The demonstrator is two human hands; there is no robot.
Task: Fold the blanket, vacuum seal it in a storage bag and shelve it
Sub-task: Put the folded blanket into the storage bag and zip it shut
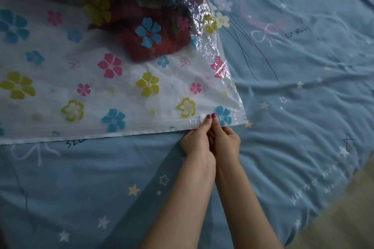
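On the bed (283,107), covered in a blue star-printed sheet, the flower-printed storage bag (101,91) lay flat, its zip edge nearest the person. Inside it, toward the far end, sat the dark red blanket (145,32), well apart from both hands. The left hand (197,140) and right hand (224,140) pressed together side by side at the bag's near right corner, fingers curled, thumbs pinching down on the small white slider (202,118) at the zip strip (121,127). Wooden floor (344,218) showed at lower right.
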